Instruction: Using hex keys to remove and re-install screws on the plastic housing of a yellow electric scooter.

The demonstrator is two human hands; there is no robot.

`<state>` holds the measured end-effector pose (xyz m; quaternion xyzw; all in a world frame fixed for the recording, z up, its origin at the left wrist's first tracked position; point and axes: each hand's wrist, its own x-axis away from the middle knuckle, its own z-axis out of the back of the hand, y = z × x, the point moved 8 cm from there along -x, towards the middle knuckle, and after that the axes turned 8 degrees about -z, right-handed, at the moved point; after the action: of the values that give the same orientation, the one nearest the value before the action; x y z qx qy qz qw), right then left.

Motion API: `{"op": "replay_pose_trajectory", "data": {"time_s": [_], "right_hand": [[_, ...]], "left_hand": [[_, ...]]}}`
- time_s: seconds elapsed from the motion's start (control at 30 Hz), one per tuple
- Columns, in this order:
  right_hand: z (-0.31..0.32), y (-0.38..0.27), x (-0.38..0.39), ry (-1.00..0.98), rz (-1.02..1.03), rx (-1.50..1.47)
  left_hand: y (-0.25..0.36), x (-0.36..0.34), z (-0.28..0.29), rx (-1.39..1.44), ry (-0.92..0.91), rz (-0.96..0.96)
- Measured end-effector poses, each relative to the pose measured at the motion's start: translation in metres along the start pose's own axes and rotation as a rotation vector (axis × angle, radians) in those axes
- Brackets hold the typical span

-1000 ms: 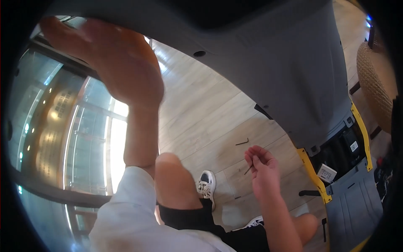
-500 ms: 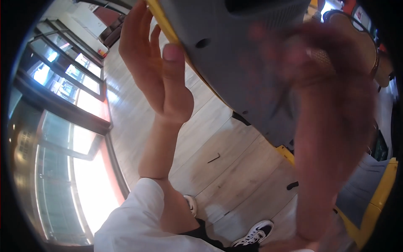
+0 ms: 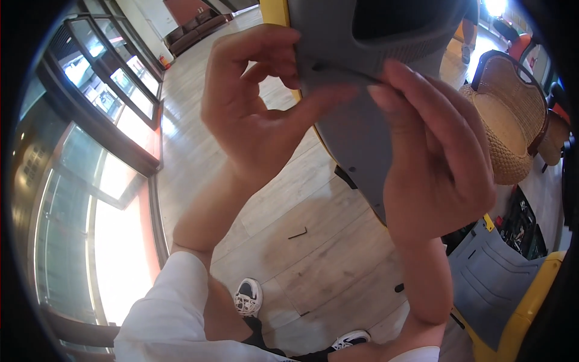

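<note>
A grey plastic panel [image 3: 356, 130] with yellow edging stands before me, with a dark recess, a row of slots and screw holes. My right hand [image 3: 437, 151] pinches a thin dark hex key [image 3: 347, 73] between thumb and fingertips. The key's far end meets a hole on the panel's left side; how deep it sits I cannot tell. Beside that hole is my left hand [image 3: 253, 102], open, its fingers curved by the panel's yellow edge. Its thumb reaches across the panel just below the key and is slightly blurred.
On the wooden floor [image 3: 265, 205] lies an L-shaped hex key [image 3: 297, 233]. Right of me are a grey and yellow part [image 3: 494, 283], an open tool case [image 3: 522, 223] and a wicker chair [image 3: 506, 114]. Glass doors [image 3: 108, 66] run along the left; a brown sofa [image 3: 196, 31] stands far back.
My right hand, blurred before, has come left and steadied, the hex key now showing at the hole. My left hand has shifted right, its thumb now stretched over the panel. The view has moved slightly.
</note>
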<state>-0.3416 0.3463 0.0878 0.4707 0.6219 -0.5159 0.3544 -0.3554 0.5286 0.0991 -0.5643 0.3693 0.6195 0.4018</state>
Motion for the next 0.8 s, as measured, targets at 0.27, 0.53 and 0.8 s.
{"op": "replay_pose_trajectory", "data": {"time_s": [0.27, 0.53, 0.8], "right_hand": [[0.008, -0.012, 0.007, 0.052, 0.158, 0.203], [-0.004, -0.009, 0.017, 0.023, 0.086, 0.184], [-0.003, -0.004, 0.016, 0.073, 0.021, 0.164]], "left_hand": [[-0.016, 0.013, 0.007, -0.084, -0.048, 0.211], [-0.025, 0.02, 0.01, -0.009, 0.009, 0.254], [-0.021, 0.022, 0.009, -0.08, -0.045, 0.172]]}}
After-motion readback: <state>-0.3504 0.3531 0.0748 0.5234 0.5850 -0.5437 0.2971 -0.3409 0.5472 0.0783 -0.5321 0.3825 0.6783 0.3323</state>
